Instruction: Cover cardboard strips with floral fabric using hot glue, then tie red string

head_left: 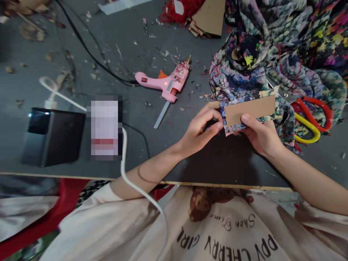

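My right hand (261, 136) holds a brown cardboard strip (251, 108), its thumb pressed flat on top and the fingers underneath. Floral fabric (233, 128) lies beneath the strip and sticks out along its edges. At the strip's left end the fabric is folded up over the cardboard, and my left hand (202, 127) pinches that fold between thumb and forefinger. A small piece of cardboard (214, 104) shows just behind the left fingers. Scissors (312, 116) with one red and one yellow handle rest on the cloth right of my right hand.
A pink glue gun (165, 83) with a lit light and a glue stick lies left of centre, its black cord (92, 54) running back. Floral cloth (272, 40) is heaped at the right. Cardboard pieces (209, 18), red yarn (179, 12), a blurred-out phone (104, 127) and a black box (57, 136) are around.
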The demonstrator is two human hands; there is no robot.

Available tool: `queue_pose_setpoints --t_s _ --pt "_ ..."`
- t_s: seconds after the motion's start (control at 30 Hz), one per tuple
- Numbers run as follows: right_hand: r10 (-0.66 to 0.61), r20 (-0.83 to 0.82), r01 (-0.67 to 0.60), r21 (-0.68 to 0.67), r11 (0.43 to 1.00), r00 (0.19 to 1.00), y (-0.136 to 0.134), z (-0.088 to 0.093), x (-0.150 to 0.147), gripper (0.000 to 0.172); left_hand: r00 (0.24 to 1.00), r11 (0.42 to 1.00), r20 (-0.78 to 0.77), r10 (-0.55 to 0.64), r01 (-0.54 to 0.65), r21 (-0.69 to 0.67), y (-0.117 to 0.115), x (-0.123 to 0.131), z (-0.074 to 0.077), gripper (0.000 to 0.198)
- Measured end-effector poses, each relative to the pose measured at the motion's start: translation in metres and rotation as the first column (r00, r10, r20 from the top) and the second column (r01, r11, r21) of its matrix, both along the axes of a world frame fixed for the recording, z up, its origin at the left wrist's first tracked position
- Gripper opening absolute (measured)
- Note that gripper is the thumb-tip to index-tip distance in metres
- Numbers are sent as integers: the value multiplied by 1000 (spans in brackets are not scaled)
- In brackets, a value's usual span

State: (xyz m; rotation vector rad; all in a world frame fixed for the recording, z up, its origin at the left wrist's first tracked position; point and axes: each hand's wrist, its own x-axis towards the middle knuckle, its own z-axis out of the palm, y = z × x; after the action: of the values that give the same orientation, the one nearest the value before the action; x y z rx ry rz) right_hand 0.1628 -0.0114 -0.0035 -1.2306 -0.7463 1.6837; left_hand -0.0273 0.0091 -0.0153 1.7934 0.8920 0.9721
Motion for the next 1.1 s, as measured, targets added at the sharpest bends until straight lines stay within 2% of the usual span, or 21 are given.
queue_pose_setpoints --t_s 0.27,0.4,0.63,0.73,0.83,0.93,1.1 --pt "-12 -37 12 -10 1000 999 -1 1 -1 40 997 999 66 -44 44 0 1 1 0 27" --pt "-26 -15 26 15 1000 1000 -3 -1 -2 41 998 999 42 -42 43 -19 1 1 0 31" --pt "-73 195 23 249 968 978 -8 -21 4 33 999 999 1 -49 49 11 0 1 2 32" --pt "-90 292 -29 379 925 952 -8 -21 4 33 999 999 -32 -33 33 -10 0 1 -1 37" --pt "-109 355 -65 443 894 929 -8 -18 4 29 999 1000 -36 -17 16 -11 0 1 -3 39" --pt "-113 315 -27 407 913 943 -7 -18 4 30 999 1000 -35 -9 8 -16 0 1 -3 38" --pt "-98 102 82 154 985 990 -3 -15 -1 39 1000 1000 7 -23 23 4 0 3 0 34"
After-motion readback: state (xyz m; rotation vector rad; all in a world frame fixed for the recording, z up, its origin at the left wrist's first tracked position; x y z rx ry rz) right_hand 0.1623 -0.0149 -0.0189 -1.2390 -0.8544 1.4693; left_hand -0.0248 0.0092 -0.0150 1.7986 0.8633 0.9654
